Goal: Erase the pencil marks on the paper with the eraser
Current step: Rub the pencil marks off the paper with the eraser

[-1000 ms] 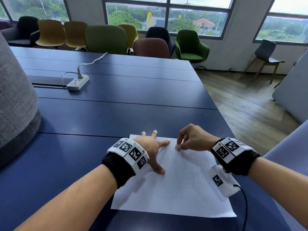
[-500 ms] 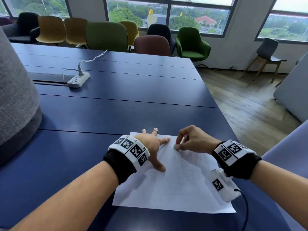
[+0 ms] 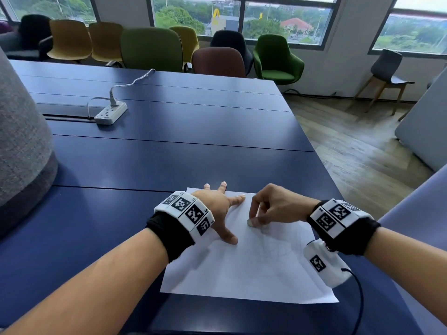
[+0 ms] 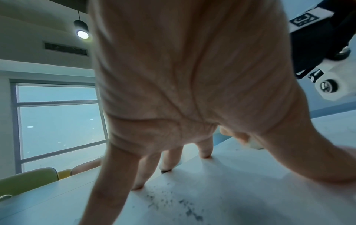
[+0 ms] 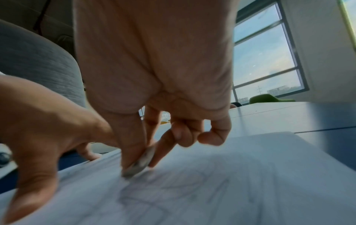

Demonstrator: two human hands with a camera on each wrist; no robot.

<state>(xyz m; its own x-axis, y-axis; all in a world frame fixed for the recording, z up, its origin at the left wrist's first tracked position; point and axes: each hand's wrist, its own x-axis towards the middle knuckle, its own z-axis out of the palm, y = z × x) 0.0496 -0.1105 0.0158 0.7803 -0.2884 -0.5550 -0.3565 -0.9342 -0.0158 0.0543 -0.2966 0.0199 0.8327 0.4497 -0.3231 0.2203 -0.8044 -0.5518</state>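
Paper: white sheet (image 3: 242,269) lies flat on the dark blue table (image 3: 169,160), near my edge of it, turned a little askew to the table edge.
Pencil marks: faint grey lines (image 3: 278,247) on the right half of the sheet. In the right wrist view they show as blurred crossing strokes (image 5: 163,193) just in front of the eraser.
Eraser: small, greyed, flattened piece (image 5: 141,161), its lower end touching the paper at the near edge of the marks. In the head view only a pale tip shows under my fingers (image 3: 251,222).
Right hand: my right hand (image 3: 278,206) pinches the eraser between thumb and forefinger; the other fingers are curled in above the sheet. The picture is blurred around the fingertips.
Left hand: my left hand (image 3: 217,204) is spread flat, fingers straight, pressing the upper left part of the paper. Thumb (image 3: 228,238) points toward me on the sheet; the outer fingertips reach past the far edge onto the table. Holds nothing.
Spacing: the two hands are near one another, not touching; the eraser sits between my left thumb and my right wrist.
Debris: dark crumbs (image 4: 173,202) scattered on the sheet beneath my left palm, seen in the left wrist view.
Surroundings: white power strip (image 3: 111,114) with its cable, well apart on the far left of the table; coloured chairs (image 3: 151,49) along the windows.
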